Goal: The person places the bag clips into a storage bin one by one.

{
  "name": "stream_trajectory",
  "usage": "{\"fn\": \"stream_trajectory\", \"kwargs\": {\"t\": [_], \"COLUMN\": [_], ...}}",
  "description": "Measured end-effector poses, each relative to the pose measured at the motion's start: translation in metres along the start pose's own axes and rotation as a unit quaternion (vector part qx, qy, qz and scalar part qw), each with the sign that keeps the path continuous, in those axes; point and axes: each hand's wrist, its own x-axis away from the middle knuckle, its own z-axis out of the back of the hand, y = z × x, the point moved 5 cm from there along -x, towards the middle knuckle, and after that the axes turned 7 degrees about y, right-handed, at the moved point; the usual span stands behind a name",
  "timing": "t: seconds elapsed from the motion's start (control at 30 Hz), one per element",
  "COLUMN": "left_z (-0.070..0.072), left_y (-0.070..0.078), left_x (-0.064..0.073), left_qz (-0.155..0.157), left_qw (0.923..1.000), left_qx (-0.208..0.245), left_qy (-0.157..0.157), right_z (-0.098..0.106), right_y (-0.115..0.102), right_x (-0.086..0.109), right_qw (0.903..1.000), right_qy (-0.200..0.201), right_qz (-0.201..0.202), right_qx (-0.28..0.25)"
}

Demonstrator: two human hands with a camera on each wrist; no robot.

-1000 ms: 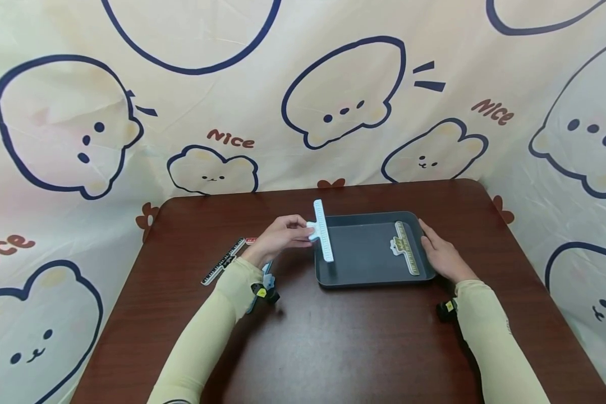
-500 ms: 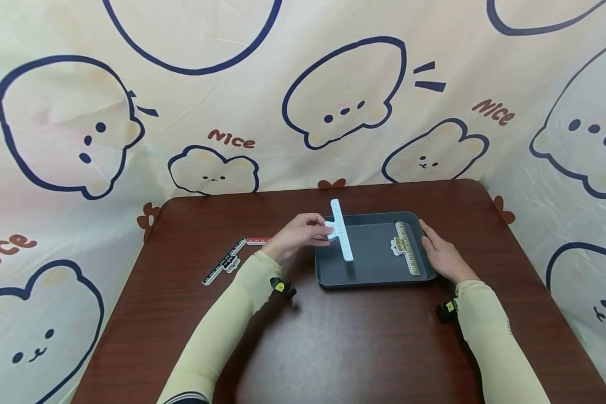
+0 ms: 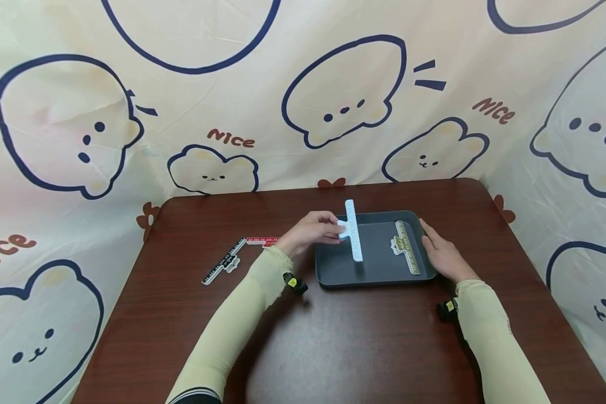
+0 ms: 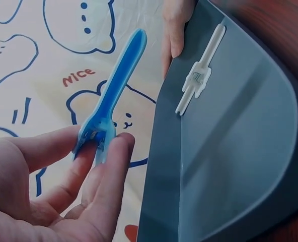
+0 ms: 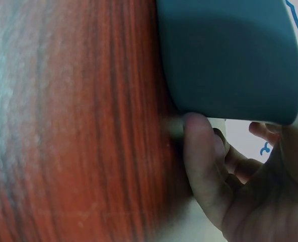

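My left hand (image 3: 310,233) pinches a light blue clip (image 3: 353,231) by its handle, thumb and fingertips on either side. In the head view the clip's long ruler-marked bar overlaps the left half of a dark grey tray (image 3: 376,275). The left wrist view shows the clip (image 4: 120,80) from its end, its spring (image 4: 94,134) between the handles. My right hand (image 3: 445,255) holds the tray's right end, fingers along the outer wall (image 5: 234,60). A gold-and-white clip (image 3: 406,248) lies inside the tray near that end.
Left of the tray, a black-and-white clip (image 3: 224,261) and a red clip (image 3: 260,241) lie on the brown wooden table (image 3: 363,348); my left wrist partly covers the red one. A cartoon-printed cloth (image 3: 262,101) hangs behind the table's far edge.
My left hand has carried the light blue clip rightward, from the tray's left rim to farther over the tray. The red clip has come into fuller view; the right hand and tray stay put.
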Motion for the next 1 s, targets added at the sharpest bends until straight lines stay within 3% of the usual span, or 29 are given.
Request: {"fn": "stream_trajectory", "kwargs": {"t": [0.47, 0.7, 1.0], "left_z": [-0.02, -0.028, -0.04], "left_y": [0.0, -0.002, -0.002], "left_x": [-0.011, -0.018, -0.028], "left_qz": [-0.001, 0.007, 0.01], "left_qw": [0.9997, 0.9993, 0.997], "left_qx": [-0.003, -0.024, -0.051], "left_qy": [-0.024, -0.029, -0.057], "right_z": [0.0, -0.001, 0.0], "right_y": [-0.001, 0.0, 0.001], "right_x": [0.0, 0.0, 0.0], "right_qw": [1.0, 1.0, 1.0], "right_qy": [0.001, -0.001, 0.0], "right_qz": [0.0, 0.0, 0.008], "right_qx": [0.0, 0.0, 0.0]}}
